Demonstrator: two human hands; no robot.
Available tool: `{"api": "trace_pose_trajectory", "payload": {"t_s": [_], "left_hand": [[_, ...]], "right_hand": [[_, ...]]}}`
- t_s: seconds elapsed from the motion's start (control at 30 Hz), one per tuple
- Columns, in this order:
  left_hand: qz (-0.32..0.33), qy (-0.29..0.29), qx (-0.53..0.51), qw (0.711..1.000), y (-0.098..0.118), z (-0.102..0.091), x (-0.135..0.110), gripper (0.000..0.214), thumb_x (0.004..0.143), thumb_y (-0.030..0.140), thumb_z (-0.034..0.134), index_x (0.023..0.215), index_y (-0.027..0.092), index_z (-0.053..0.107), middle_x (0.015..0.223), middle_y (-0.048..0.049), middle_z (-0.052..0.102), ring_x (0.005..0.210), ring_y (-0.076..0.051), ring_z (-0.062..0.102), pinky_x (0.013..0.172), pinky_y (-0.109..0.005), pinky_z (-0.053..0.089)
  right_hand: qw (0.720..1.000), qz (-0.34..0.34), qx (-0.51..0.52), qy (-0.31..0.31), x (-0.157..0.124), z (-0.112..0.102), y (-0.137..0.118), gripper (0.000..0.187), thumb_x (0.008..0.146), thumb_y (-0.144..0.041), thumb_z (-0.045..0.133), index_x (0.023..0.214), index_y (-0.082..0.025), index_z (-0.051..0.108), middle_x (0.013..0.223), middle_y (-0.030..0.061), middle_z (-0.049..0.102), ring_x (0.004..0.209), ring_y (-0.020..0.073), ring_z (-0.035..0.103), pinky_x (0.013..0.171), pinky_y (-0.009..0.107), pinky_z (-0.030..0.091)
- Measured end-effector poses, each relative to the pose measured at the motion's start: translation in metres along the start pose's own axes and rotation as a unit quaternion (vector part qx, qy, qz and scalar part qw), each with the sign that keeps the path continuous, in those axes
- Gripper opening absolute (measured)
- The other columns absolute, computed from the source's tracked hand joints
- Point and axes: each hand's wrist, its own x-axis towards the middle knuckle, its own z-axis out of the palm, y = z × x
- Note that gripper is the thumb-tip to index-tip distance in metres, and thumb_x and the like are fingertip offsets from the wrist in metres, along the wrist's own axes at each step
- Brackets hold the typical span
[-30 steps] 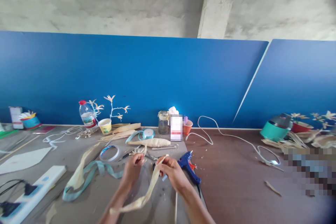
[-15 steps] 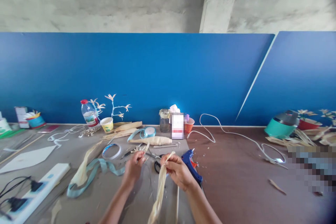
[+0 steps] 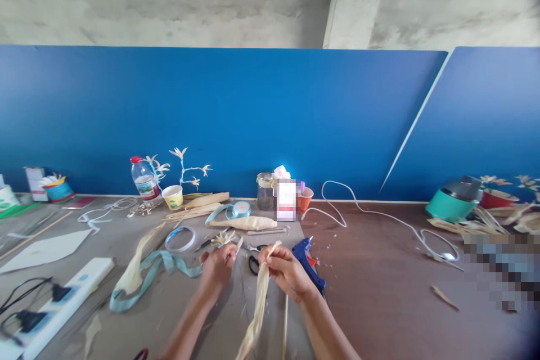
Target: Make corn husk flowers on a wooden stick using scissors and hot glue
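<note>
My right hand [image 3: 289, 273] is closed in a pinch on the upper end of a long, pale dried husk strip [image 3: 257, 318], which hangs down towards the front of the table. Beside it, my left hand [image 3: 218, 269] is closed on a small husk piece [image 3: 239, 246] whose tip sticks up past the fingers. Just behind the left hand lies a pale husk flower [image 3: 223, 238], partly covered by the fingers. Scissors [image 3: 253, 264] with black handles lie between the two hands. A blue glue gun [image 3: 307, 264] rests right of my right hand.
Light-blue ribbon [image 3: 169, 261], a tape roll [image 3: 180, 240] and a husk [image 3: 130, 275] lie to the left, with a power strip [image 3: 70, 304] nearer. Behind are a ribbon spool [image 3: 241, 210], a glass jar [image 3: 265, 194], an orange cup [image 3: 305, 200] and a yellow cup [image 3: 172, 198].
My left hand has turned and shifted slightly right, with the small husk piece tipping rightward. The right hand keeps its hold on the long strip. The camera view has moved slightly.
</note>
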Motion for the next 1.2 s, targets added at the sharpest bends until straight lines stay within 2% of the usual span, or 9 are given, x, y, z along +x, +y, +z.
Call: {"api": "trace_pose_trajectory", "payload": {"t_s": [0.17, 0.3, 0.43, 0.53, 0.7, 0.83, 1.0, 1.1, 1.2], "left_hand": [[0.000, 0.006, 0.004, 1.000, -0.001, -0.001, 0.000, 0.024, 0.073, 0.016, 0.047, 0.084, 0.024, 0.067, 0.089, -0.0055, 0.071, 0.086, -0.023, 0.061, 0.081, -0.038, 0.032], [0.003, 0.066, -0.017, 0.998, -0.003, -0.006, 0.003, 0.027, 0.075, 0.015, 0.043, 0.085, 0.022, 0.067, 0.094, -0.0052, 0.068, 0.088, -0.022, 0.060, 0.081, -0.036, 0.036], [0.039, 0.097, -0.111, 0.988, -0.003, -0.015, 0.006, 0.023, 0.076, 0.025, 0.046, 0.086, 0.020, 0.066, 0.088, -0.0060, 0.066, 0.081, -0.021, 0.060, 0.073, -0.033, 0.043], [0.029, 0.099, -0.201, 0.974, -0.001, -0.019, 0.006, 0.022, 0.075, 0.032, 0.049, 0.085, 0.020, 0.065, 0.084, -0.0059, 0.066, 0.078, -0.021, 0.059, 0.066, -0.030, 0.045], [0.007, 0.074, -0.321, 0.944, 0.005, -0.023, 0.003, 0.021, 0.074, 0.036, 0.057, 0.083, 0.019, 0.065, 0.080, -0.0054, 0.066, 0.077, -0.020, 0.059, 0.071, -0.030, 0.044], [0.039, 0.009, -0.411, 0.911, 0.011, -0.029, 0.000, 0.022, 0.077, 0.034, 0.057, 0.088, 0.018, 0.065, 0.085, -0.0063, 0.067, 0.085, -0.021, 0.059, 0.077, -0.030, 0.043], [0.010, -0.011, -0.544, 0.839, 0.017, -0.027, -0.004, 0.023, 0.077, 0.032, 0.059, 0.093, 0.017, 0.064, 0.088, -0.0067, 0.067, 0.086, -0.022, 0.060, 0.082, -0.034, 0.043], [-0.001, -0.026, -0.624, 0.781, 0.022, -0.026, -0.006, 0.021, 0.076, 0.030, 0.059, 0.091, 0.017, 0.065, 0.087, -0.0065, 0.067, 0.083, -0.022, 0.061, 0.083, -0.037, 0.044], [0.011, -0.060, -0.659, 0.750, 0.029, -0.029, -0.009, 0.020, 0.077, 0.029, 0.058, 0.089, 0.016, 0.065, 0.085, -0.0075, 0.068, 0.082, -0.022, 0.061, 0.080, -0.036, 0.044]], "right_hand": [[1.000, -0.003, 0.017, -0.010, 0.001, 0.000, 0.000, 0.014, 0.062, -0.030, 0.069, 0.064, -0.018, 0.062, 0.064, 0.0003, 0.054, 0.053, 0.0107, 0.039, 0.050, 0.025, 0.031], [0.997, -0.004, 0.064, -0.050, 0.003, -0.001, 0.001, 0.010, 0.064, -0.024, 0.069, 0.063, -0.017, 0.062, 0.063, -0.0006, 0.055, 0.052, 0.0091, 0.038, 0.049, 0.023, 0.028], [0.996, -0.003, 0.074, -0.058, 0.003, -0.002, 0.003, 0.007, 0.065, -0.022, 0.068, 0.063, -0.017, 0.064, 0.065, -0.0008, 0.055, 0.053, 0.0083, 0.039, 0.050, 0.021, 0.028], [0.996, -0.004, 0.068, -0.057, 0.003, -0.002, 0.004, 0.006, 0.066, -0.021, 0.067, 0.064, -0.017, 0.064, 0.065, -0.0007, 0.056, 0.054, 0.0082, 0.039, 0.051, 0.021, 0.029], [0.996, -0.003, 0.068, -0.058, 0.003, -0.004, 0.006, 0.004, 0.067, -0.021, 0.066, 0.065, -0.017, 0.065, 0.068, -0.0005, 0.056, 0.057, 0.0091, 0.042, 0.054, 0.022, 0.032], [0.997, -0.019, 0.041, -0.058, 0.003, -0.001, 0.004, 0.005, 0.066, -0.022, 0.067, 0.066, -0.017, 0.067, 0.072, 0.0011, 0.056, 0.063, 0.0115, 0.046, 0.058, 0.023, 0.034], [0.997, -0.039, -0.055, -0.031, 0.006, 0.006, 0.009, 0.009, 0.065, -0.027, 0.069, 0.064, -0.018, 0.069, 0.110, 0.0054, 0.053, 0.089, 0.0187, 0.049, 0.067, 0.025, 0.038], [0.993, -0.042, -0.103, -0.037, 0.009, 0.010, 0.016, 0.009, 0.065, -0.028, 0.069, 0.063, -0.019, 0.069, 0.107, 0.0063, 0.055, 0.110, 0.0249, 0.041, 0.076, 0.028, 0.038], [0.993, -0.034, -0.103, -0.053, 0.010, 0.015, 0.024, 0.009, 0.064, -0.028, 0.070, 0.064, -0.020, 0.069, 0.101, 0.0056, 0.058, 0.107, 0.0239, 0.043, 0.075, 0.029, 0.038]]}}
